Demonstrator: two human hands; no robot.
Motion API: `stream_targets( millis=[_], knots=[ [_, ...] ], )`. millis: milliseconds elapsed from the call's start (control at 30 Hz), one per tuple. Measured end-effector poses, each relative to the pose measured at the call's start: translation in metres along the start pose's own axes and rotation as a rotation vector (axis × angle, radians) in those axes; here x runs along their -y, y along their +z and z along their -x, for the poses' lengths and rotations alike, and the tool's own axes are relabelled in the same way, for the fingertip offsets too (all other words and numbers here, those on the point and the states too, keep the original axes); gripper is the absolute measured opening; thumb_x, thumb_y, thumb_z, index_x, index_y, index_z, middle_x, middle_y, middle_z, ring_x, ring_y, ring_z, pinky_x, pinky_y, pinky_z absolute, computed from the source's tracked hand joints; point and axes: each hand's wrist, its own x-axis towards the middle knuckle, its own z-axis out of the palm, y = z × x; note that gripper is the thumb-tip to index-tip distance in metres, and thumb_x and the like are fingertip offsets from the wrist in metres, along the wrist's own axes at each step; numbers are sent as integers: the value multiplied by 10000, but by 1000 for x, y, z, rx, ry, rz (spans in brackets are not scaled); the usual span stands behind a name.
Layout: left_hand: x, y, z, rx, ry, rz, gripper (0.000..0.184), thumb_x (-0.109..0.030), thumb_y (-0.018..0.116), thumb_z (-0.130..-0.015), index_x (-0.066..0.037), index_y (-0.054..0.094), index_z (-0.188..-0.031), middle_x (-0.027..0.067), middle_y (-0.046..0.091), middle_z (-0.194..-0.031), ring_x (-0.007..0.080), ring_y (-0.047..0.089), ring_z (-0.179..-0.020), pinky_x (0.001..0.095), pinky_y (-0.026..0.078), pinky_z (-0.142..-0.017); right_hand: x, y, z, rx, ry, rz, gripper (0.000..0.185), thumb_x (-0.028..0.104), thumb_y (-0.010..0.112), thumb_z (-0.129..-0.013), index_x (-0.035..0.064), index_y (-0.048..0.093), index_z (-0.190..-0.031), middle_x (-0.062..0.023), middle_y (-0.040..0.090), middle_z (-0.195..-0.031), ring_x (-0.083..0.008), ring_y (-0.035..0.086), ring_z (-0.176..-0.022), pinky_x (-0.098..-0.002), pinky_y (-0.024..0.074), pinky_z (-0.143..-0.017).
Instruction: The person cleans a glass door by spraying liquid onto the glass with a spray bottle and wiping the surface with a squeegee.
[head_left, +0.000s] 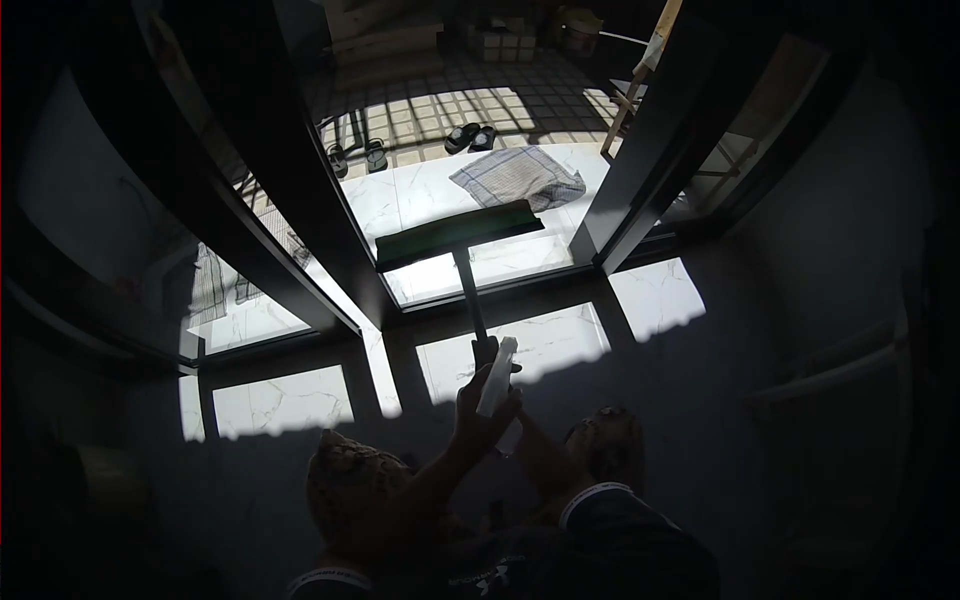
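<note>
A squeegee [460,236] with a wide dark-green head is held up in front of me, tilted slightly. Its dark handle [471,292] runs down into my left hand [474,404], whose fingers are wrapped round it. A whitish, narrow, bottle-like piece [497,378] lies along the grip between my hands; whether it is fixed to the handle I cannot tell. My right hand [513,406] is close against the left at the lower grip, closed, in deep shadow, and what it holds is hidden.
Beyond a dark door frame [372,262] lies a checked cloth [517,178] on pale marble tiles. Black sandals [470,138] and grey slippers [376,154] stand farther out. A wooden stand [630,100] is at the upper right. My knees [350,478] flank my arms.
</note>
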Motion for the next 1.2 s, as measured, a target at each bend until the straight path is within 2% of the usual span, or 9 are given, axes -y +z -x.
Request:
stream_targets(
  millis=[400,500,600,633,767,833,967,1067,1200],
  knots=[
    [-9,17,11,84,-104,-73,315,-91,590,-734,-1,521,-1027,63,584,-828,101,552,-731,245,447,-646,50,-66,29,392,-123,-758,341,275,561,-766,109,495,-1057,-104,558,-817,-234,573,-745,-346,461,-610],
    [9,14,13,115,-114,-44,333,-116,601,-736,-4,517,-1038,71,588,-882,130,556,-832,262,445,-711,132,-75,39,262,732,-3450,283,259,532,-807,137,517,-1062,-147,566,-779,-298,577,-686,-397,441,-525],
    [21,16,14,81,-109,-51,359,-131,614,-731,-11,509,-1054,68,592,-858,127,564,-791,261,454,-685,87,-32,47,678,895,-3555,220,254,506,-836,91,543,-980,-161,544,-663,-321,555,-594,-387,403,-465],
    [17,18,13,101,-108,-46,359,-131,614,-731,-11,509,-1054,68,592,-858,127,564,-791,261,454,-685,86,-32,42,141,1285,-3243,231,270,477,-857,46,534,-878,-160,508,-581,-310,531,-524,-375,358,-425],
    [10,16,11,183,-101,-62,508,-88,604,-739,32,392,-1185,88,542,-874,130,553,-622,260,482,-537,44,49,28,344,1519,-3103,242,256,458,-870,28,492,-795,-125,459,-540,-252,459,-455,-350,324,-409],
    [3,19,12,159,-72,-12,555,-91,601,-735,25,356,-1219,97,531,-918,138,550,-615,264,483,-538,42,89,14,390,1757,-3160,202,216,447,-873,61,476,-747,32,395,-526,-68,380,-438,-236,302,-394],
    [0,23,16,174,-53,-7,584,-100,605,-728,19,338,-1234,99,529,-929,143,546,-606,270,484,-537,34,175,-26,168,2110,-3034,137,181,463,-871,81,498,-783,68,366,-531,-9,314,-407,-165,258,-361],
    [2,23,17,175,-95,-1,588,-111,613,-721,17,345,-1229,103,528,-930,143,544,-604,274,485,-538,27,216,-45,-120,2063,-2947,150,194,468,-873,74,502,-789,59,393,-574,-1,333,-443,-161,267,-377],
    [13,23,13,185,-97,24,547,-109,612,-716,22,382,-1196,102,530,-926,143,546,-605,270,480,-534,27,221,-55,3,1927,-2951,216,251,455,-882,74,494,-764,42,398,-608,8,345,-483,-158,266,-391]
  ],
)
